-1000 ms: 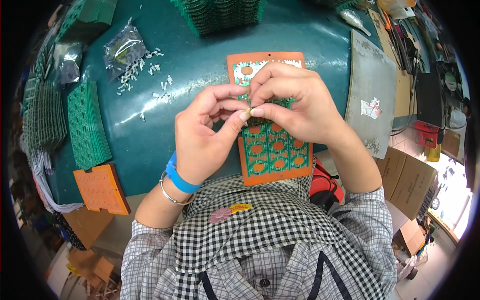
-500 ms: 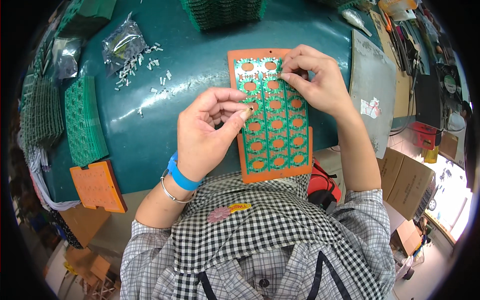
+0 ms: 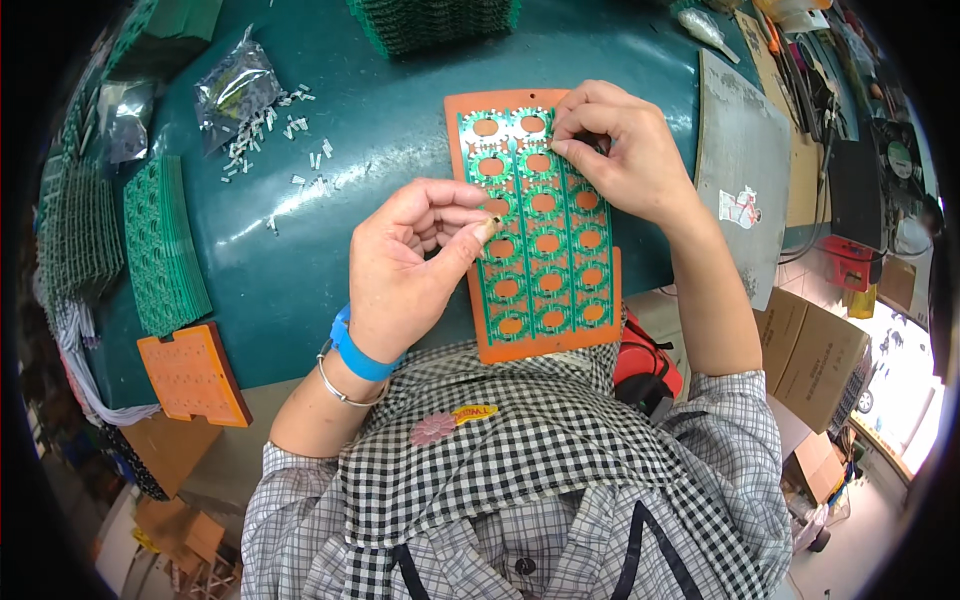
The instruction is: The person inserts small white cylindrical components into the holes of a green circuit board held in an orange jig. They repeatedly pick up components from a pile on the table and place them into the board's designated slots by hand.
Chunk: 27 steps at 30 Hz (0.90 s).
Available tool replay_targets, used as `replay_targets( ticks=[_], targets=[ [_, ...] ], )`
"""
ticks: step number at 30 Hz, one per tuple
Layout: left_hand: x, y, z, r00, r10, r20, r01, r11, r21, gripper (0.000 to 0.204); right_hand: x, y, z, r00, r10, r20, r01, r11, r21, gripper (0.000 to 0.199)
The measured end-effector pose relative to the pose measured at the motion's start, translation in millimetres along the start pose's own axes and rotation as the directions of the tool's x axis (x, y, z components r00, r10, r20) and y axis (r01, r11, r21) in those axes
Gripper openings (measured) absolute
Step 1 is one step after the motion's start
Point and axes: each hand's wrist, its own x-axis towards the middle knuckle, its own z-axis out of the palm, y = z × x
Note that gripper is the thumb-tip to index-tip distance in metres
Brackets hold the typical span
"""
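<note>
In front of me a green circuit board panel (image 3: pixel 545 222) with rows of oval cut-outs lies on an orange fixture plate (image 3: pixel 560 347). My left hand (image 3: pixel 415 255) hovers over the panel's left edge, thumb and index finger pinching a small brownish piece with a dark spot (image 3: pixel 492 222); its exact kind is too small to tell. At the panel's upper right, my right hand (image 3: pixel 620 150) has thumb and fingertips together close to the board surface. Whatever lies between those fingertips is hidden. Tiny pale parts sit along the panel's top rows.
Small white parts (image 3: pixel 245 145) lie scattered beside a clear plastic bag (image 3: pixel 238 85) at the upper left. Stacks of green boards (image 3: pixel 165 245) line the left side, above an orange plate (image 3: pixel 195 373). Another stack (image 3: pixel 435 22) stands at the back. A grey board (image 3: pixel 740 170) lies right.
The whole view has shifted slightly. My right hand remains at the panel's upper right, its fingertips still near the board. The left hand keeps its pinch on the small piece.
</note>
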Motion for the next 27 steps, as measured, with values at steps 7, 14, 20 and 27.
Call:
replay_targets(
  ticks=[7,14,20,27],
  targets=[
    [-0.5,0.8,2.3,0.999,-0.037,0.000,0.037,0.999,-0.033,0.022,7.2,-6.4,2.9,0.987,-0.163,-0.018,0.159,0.979,-0.127,0.007],
    [-0.8,0.8,0.3,1.000,-0.026,-0.006,0.026,1.000,-0.004,0.023,5.6,-8.9,6.0,0.988,-0.152,-0.023,0.147,0.976,-0.161,0.009],
    [-2.6,0.9,0.7,1.000,-0.028,-0.009,0.028,1.000,-0.010,0.022,3.5,-8.0,7.8,0.987,-0.156,-0.034,0.150,0.979,-0.138,0.012],
    [-2.7,3.0,3.1,1.000,-0.005,-0.018,0.005,1.000,-0.013,0.023,6.1,-15.4,-2.7,0.979,-0.203,0.009,0.200,0.959,-0.203,0.018]
  ],
)
